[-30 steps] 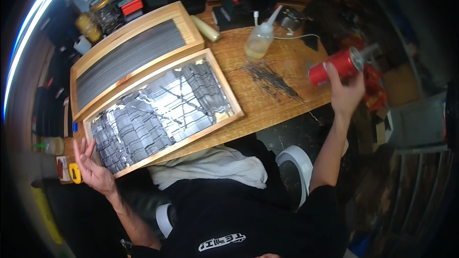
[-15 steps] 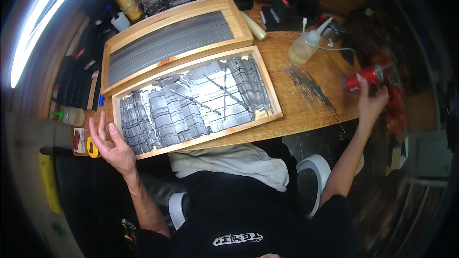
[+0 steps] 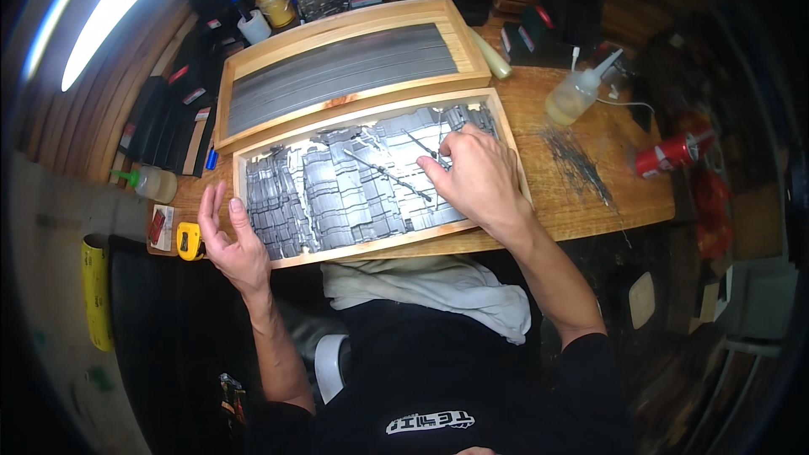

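Note:
A shallow wooden tray [image 3: 379, 250] sits at the table's front edge, tilted slightly, its inside covered with overlapping grey tile-like pieces [image 3: 333, 177]. Dark thin twig-like sticks [image 3: 388, 175] lie across these pieces. Over the tray's right part is my right hand [image 3: 480, 173], fingers curled down, with the thumb and forefinger apart on either side of one dark stick; its other fingertips are hidden. My left hand [image 3: 236, 244] is open beside the tray's near left corner, fingers pointing up and holding nothing.
Behind the tray lies a second wooden frame [image 3: 354, 104] with a grey ribbed panel. To the right are a bundle of dark wiry strands [image 3: 577, 168], a spouted squeeze bottle [image 3: 573, 97] and a red can [image 3: 666, 157]. A yellow tape measure [image 3: 190, 241] lies at the left.
My right hand has come from beside the red can at the right to over the tray. My left hand stays open by the tray's corner. The whole view has shifted slightly.

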{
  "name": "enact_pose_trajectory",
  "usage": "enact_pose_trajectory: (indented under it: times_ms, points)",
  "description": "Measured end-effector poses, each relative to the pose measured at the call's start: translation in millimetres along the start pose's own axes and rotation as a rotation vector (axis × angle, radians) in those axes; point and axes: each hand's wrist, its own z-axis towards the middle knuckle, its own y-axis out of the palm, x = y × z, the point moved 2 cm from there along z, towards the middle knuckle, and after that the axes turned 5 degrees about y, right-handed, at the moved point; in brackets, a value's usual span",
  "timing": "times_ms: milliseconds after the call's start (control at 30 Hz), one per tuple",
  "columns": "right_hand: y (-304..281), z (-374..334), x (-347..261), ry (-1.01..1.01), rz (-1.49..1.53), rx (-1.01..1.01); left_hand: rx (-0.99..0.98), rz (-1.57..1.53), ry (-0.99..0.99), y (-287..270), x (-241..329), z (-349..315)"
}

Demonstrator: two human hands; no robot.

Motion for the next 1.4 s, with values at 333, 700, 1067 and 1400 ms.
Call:
enact_pose_trajectory:
  times_ms: [333,700,1067,1400]
  points:
    - [14.0,6.2,-2.4,-0.056,0.025,-0.01,0.008,-0.01,0.015,-2.7,2.2,-1.3]
    - [-31.5,-41.9,-52.9,-0.112,0.382,-0.122,-0.429,-0.815,-0.465,54.9,98.2,-38.3]
    - [-6.2,-71.2,-58.3,-0.122,0.822,-0.207,-0.308,-0.979,-0.628,56.1,92.3,-65.0]
    - [-6.2,-95.9,-59.9,-0.567,0.548,-0.102,-0.328,-1.016,-0.765,29.6,102.0,-87.3]
